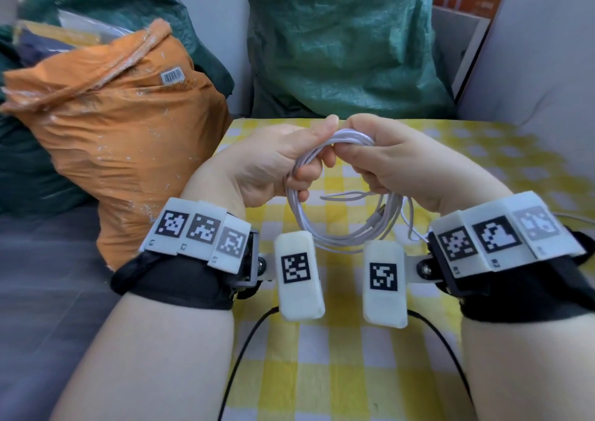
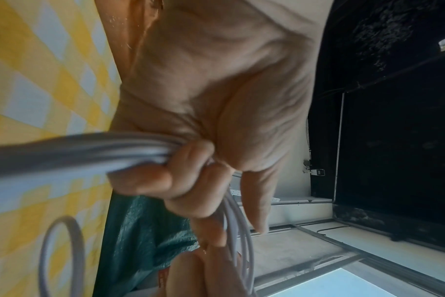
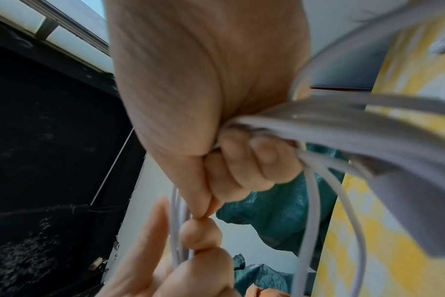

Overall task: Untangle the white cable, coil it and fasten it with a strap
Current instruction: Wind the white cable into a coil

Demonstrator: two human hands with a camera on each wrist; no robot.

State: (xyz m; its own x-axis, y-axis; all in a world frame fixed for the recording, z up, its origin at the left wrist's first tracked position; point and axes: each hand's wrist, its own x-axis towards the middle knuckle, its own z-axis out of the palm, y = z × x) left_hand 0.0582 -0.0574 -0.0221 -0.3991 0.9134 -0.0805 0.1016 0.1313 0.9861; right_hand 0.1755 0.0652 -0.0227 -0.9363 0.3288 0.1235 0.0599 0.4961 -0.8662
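Note:
The white cable point(image 1: 341, 227) hangs as a coil of several loops above the yellow checked table. My left hand point(image 1: 289, 160) grips the coil's top left, fingers curled round the strands point(image 2: 145, 152). My right hand point(image 1: 370, 156) grips the top right, fingers wrapped round the bundle point(image 3: 280, 124). The two hands almost touch at the coil's top. A loose cable end with a plug point(image 1: 380, 211) lies inside the loop. A thin loose stretch of white cable point(image 1: 351, 195) lies on the cloth beyond the coil. No strap is visible.
An orange sack point(image 1: 122, 124) stands left of the table, a green woven sack point(image 1: 341, 40) behind it. The yellow checked cloth point(image 1: 338, 356) covers the table. Black leads point(image 1: 244, 350) run from my wrist cameras across the near table.

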